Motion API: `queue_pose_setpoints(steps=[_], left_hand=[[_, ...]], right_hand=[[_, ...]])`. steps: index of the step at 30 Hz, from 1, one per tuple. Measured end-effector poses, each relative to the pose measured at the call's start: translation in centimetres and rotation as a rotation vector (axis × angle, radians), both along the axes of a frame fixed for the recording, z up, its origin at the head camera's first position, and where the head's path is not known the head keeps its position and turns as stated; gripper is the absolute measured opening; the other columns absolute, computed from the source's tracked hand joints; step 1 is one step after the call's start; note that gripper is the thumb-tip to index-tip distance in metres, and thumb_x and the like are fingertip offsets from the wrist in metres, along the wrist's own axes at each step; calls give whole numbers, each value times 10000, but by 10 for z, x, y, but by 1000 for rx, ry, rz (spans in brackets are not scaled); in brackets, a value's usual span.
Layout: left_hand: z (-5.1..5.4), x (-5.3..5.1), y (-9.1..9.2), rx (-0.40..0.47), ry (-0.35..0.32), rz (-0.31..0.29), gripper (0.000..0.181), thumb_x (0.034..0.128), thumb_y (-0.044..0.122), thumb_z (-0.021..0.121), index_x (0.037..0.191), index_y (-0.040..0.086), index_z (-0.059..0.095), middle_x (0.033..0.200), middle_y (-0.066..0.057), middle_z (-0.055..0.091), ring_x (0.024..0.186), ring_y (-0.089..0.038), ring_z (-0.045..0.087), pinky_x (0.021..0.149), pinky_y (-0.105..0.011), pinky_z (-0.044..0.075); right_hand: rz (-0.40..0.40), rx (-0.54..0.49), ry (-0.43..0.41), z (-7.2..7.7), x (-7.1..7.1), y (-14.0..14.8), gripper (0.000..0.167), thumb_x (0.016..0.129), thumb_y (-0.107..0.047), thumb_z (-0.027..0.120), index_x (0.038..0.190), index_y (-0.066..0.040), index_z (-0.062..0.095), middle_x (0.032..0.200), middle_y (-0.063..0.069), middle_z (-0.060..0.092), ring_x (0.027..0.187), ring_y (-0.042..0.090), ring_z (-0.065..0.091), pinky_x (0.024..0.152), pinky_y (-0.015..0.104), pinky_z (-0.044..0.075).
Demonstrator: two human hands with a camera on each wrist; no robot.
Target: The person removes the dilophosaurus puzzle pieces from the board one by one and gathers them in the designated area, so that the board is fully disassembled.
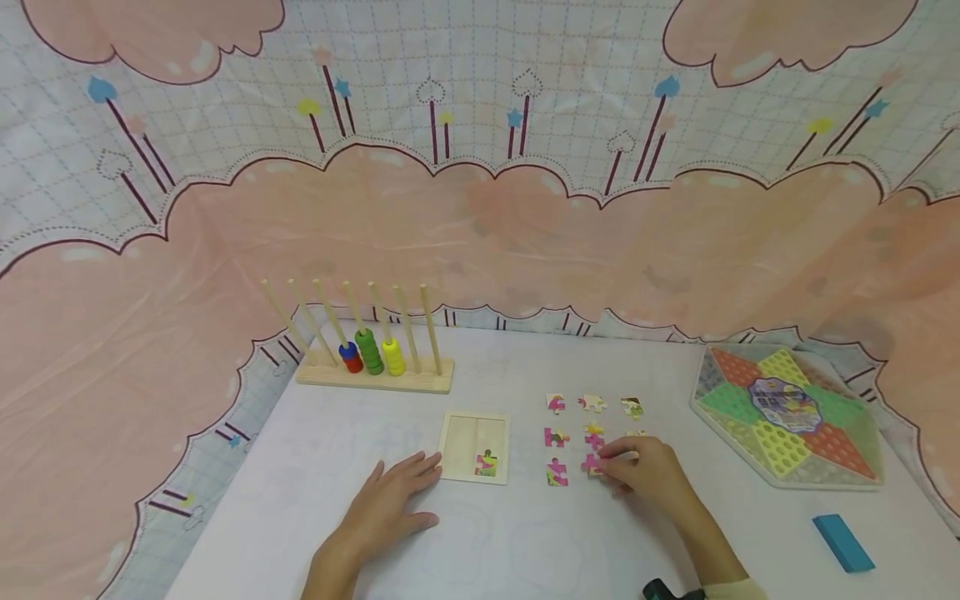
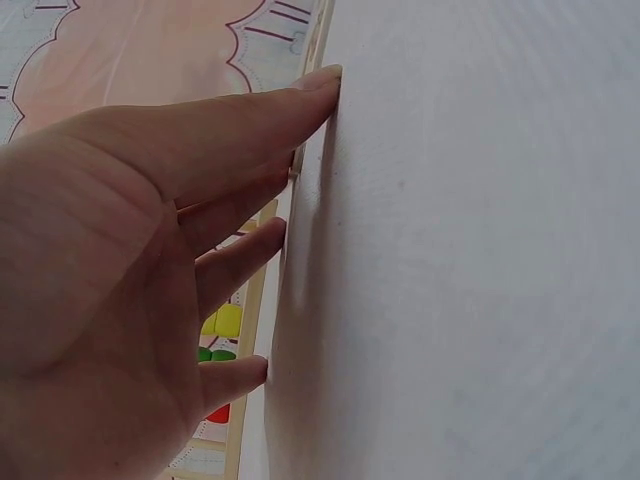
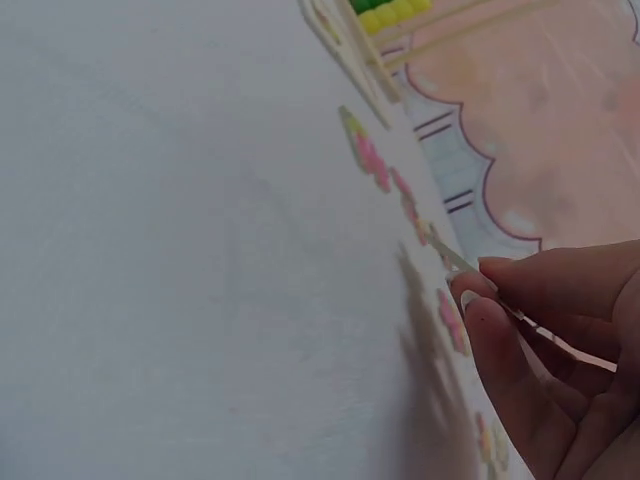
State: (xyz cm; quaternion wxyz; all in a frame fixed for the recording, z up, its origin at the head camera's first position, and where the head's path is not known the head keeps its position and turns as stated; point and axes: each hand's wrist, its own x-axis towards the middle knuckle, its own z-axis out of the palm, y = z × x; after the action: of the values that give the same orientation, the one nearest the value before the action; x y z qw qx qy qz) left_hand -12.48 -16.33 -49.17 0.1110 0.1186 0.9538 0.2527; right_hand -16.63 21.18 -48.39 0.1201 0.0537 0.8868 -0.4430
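My left hand (image 1: 390, 510) lies flat with straight, spread fingers, its fingertips at the left edge of a shallow wooden puzzle tray (image 1: 459, 419). One green and pink jigsaw piece (image 1: 486, 463) sits in the tray's lower right corner. Between thumb and fingers, my right hand (image 1: 647, 473) pinches a pink jigsaw piece (image 1: 591, 465); the right wrist view shows the held piece (image 3: 450, 252) edge-on, tilted above the table. Loose pieces lie around it, among them a pink one (image 1: 557, 472), a pink and yellow one (image 1: 594, 437) and a pale one (image 1: 592, 403). The right hand partly covers another.
A wooden bead stand (image 1: 375, 379) with upright rods and coloured rings stands at the back left. On the right lie a hexagonal box (image 1: 787, 483) of coloured pieces and a blue block (image 1: 843, 542). Patterned cloth (image 1: 525, 242) hangs behind the white table.
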Motion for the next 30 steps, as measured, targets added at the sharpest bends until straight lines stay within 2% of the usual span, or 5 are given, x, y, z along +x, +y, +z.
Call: queue_pose_setpoints(steps=[9,17,25,30], left_hand=[[0,-1,0,1,-6,1,664,777,265,872,1381,115,641,1569,16,524,1510,-306,425,1202,-762,183],[-1,0,-1,1,10,-5,662,774,261,874,1377,111,645,1561,18,534,1503,-305,434,1194,-765,196],[0,0,0,-1,-5,2,655,787,264,866,1385,121,638,1570,29,522,1514,-295,420,1210,-752,185],[2,1,0,10,6,-2,662,773,259,873,1376,108,645,1564,15,531,1504,-304,433,1200,-762,189]], right_hand=[[-27,-12,-11,-15,4,0,111,885,-110,769,962,-30,768,752,20,749,622,115,654,552,231,583],[-14,102,27,-12,5,-5,76,872,-122,779,928,-72,784,665,-5,705,543,113,581,491,222,487],[-11,172,68,-11,4,-8,95,840,-168,827,897,-99,797,860,25,767,600,137,556,481,246,450],[10,210,103,-12,4,-8,79,833,-176,830,882,-122,800,954,42,787,814,176,642,665,309,508]])
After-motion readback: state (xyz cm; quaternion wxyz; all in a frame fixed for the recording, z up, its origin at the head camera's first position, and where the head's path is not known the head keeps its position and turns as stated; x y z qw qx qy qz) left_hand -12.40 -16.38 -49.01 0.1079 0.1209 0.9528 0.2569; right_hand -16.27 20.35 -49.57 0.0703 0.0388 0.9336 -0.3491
